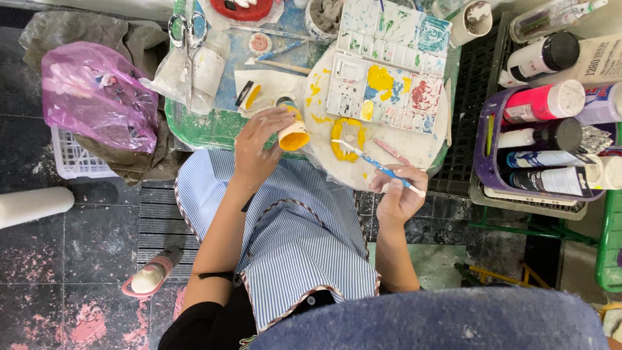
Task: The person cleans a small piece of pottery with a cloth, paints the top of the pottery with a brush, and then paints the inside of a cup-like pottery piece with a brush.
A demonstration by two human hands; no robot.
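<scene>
My left hand grips a small yellow paint pot at the near edge of the round white board. My right hand holds a thin blue paintbrush, whose tip rests by a yellow-painted ring-shaped piece lying on the board. Just beyond the piece sits a white paint palette with yellow, red and green patches. A blue-and-white striped apron covers my lap below both hands.
A purple basket of paint bottles stands at the right. A pink plastic bag lies on a white crate at the left. Scissors, a red dish and a grey-filled cup sit at the back of the green table.
</scene>
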